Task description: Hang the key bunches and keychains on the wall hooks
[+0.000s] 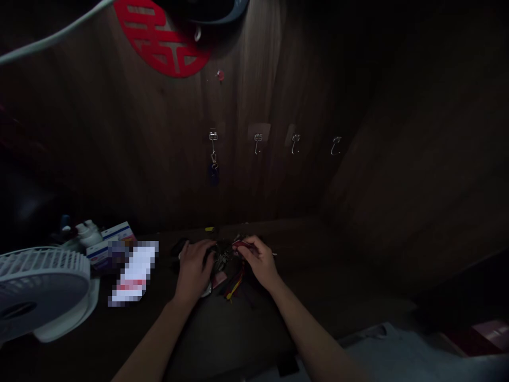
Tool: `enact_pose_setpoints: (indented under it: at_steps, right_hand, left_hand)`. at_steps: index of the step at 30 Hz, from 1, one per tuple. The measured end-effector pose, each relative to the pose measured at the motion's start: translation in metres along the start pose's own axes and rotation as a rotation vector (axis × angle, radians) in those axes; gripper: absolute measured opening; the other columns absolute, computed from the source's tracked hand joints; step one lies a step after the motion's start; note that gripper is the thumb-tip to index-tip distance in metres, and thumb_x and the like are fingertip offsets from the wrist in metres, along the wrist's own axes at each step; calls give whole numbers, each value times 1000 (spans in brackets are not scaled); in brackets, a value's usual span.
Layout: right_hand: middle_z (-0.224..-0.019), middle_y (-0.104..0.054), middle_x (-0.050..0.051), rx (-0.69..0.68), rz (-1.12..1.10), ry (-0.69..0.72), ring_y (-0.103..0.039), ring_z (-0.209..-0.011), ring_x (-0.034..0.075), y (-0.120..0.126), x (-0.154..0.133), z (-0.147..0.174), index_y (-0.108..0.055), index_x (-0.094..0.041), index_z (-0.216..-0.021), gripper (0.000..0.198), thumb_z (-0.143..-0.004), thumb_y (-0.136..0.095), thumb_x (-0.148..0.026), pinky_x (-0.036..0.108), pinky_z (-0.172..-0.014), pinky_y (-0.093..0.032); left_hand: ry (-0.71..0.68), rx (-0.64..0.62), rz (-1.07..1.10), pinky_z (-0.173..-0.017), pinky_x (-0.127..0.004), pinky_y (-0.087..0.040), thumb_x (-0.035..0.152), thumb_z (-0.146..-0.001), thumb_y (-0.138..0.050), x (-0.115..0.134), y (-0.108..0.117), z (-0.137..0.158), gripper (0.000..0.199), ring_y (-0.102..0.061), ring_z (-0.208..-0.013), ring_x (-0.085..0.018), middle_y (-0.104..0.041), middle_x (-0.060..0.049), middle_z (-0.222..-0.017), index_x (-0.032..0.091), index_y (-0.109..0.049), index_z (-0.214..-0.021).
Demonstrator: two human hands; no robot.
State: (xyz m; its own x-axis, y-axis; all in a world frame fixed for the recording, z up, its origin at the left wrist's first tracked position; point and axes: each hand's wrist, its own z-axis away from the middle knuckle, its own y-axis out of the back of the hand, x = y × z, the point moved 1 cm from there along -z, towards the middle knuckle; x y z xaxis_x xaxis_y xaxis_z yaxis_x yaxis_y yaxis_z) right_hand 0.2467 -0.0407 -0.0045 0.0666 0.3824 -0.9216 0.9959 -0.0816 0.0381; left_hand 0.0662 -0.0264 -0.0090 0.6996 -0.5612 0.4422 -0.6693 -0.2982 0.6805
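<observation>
In the dim light a small pile of keys [221, 258] lies on the dark wooden surface between my hands. My left hand [194, 268] rests over the pile's left side, its fingers and thumb apart, with dark and pale items partly hidden under it. Thumb and fingers of my right hand [258, 260] pinch a small dark red item [243, 244] whose kind I cannot make out. Below it trails a yellow, red and black cord [235, 286]. A pinkish tag-like piece [219, 279] sits beside my left thumb. Beyond the pile is a small yellow item [209, 229].
Several metal hooks [258, 139] are on the wooden back wall; one carries a blue key fob [213, 172]. On the left stand a white fan [47, 286], boxes [115, 245], white bottles [89, 232] and a blurred-out paper [135, 273]. A red cut-out [170, 48] hangs above.
</observation>
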Motion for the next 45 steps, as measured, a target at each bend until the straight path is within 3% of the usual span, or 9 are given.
enact_pose_setpoints:
  at_steps: [6,12,17,21,26,29,33,38,45]
  right_hand:
    - [-76,-66,0,-54,-336,-130,-66,-71,18,-6,-4,-1,-55,-21,-77,22,-72,-67,-38,31,-61,-54]
    - [-80,-67,1,-103,-450,-201,-68,-75,18,-4,-2,-2,-54,-19,-78,21,-72,-68,-34,30,-62,-55]
    - [-76,-67,2,-27,-440,-222,-67,-62,16,0,3,-5,-55,-18,-80,23,-73,-67,-36,22,-49,-50]
    - [-70,-64,0,-4,-408,-220,-61,-49,11,2,6,-7,-56,-18,-78,23,-72,-67,-37,18,-40,-41]
    - [-69,-63,-2,-72,-326,-242,-56,-49,9,1,5,-6,-58,-20,-92,26,-71,-67,-34,19,-45,-40]
    - [-69,-65,-3,-218,-301,-287,-58,-56,11,-2,4,-2,-57,-22,-101,33,-71,-68,-32,22,-53,-44]
    - [-68,-64,-2,-375,-224,-289,-59,-63,13,-5,2,3,-61,-20,-85,19,-73,-66,-34,25,-61,-44]
    - [-71,-62,-2,-356,-66,-197,-57,-70,13,-5,-2,3,-64,-18,-74,19,-77,-61,-37,25,-68,-42]
    - [-75,-65,0,-194,-120,-134,-60,-71,15,-4,-4,1,-65,-21,-79,19,-77,-60,-40,28,-69,-46]
  left_hand:
    - [-90,-176,196,-107,-54,-17,31,-85,-50,19,-3,3,35,-58,-103,-20,-65,-5,-111,26,-48,-119]
    - [-29,-132,266,-107,-54,-19,30,-86,-47,14,-9,4,24,-60,-99,-20,-68,-3,-103,26,-57,-108]
    - [106,-41,389,-106,-47,-26,30,-87,-42,11,-6,1,24,-63,-89,-18,-72,1,-84,24,-65,-86]
    - [309,-18,578,-84,-35,-47,38,-86,-41,10,-1,-1,29,-64,-80,-19,-70,1,-72,22,-66,-81]
    - [452,9,756,-70,-28,-50,43,-84,-43,9,5,-3,32,-64,-73,-18,-70,-1,-71,19,-64,-83]
    - [496,26,803,-70,-28,-50,44,-83,-44,12,8,-4,31,-64,-72,-18,-70,-1,-72,19,-63,-82]
    - [549,46,876,-68,-27,-49,45,-81,-48,13,9,-5,31,-64,-71,-17,-70,-1,-72,19,-63,-79]
    - [564,-18,985,-65,-26,-47,46,-78,-52,11,5,-5,31,-61,-68,-17,-67,-1,-68,17,-63,-76]
    - [523,-171,1082,-59,-23,-43,46,-80,-50,21,6,-2,30,-55,-60,-14,-60,3,-62,19,-60,-71]
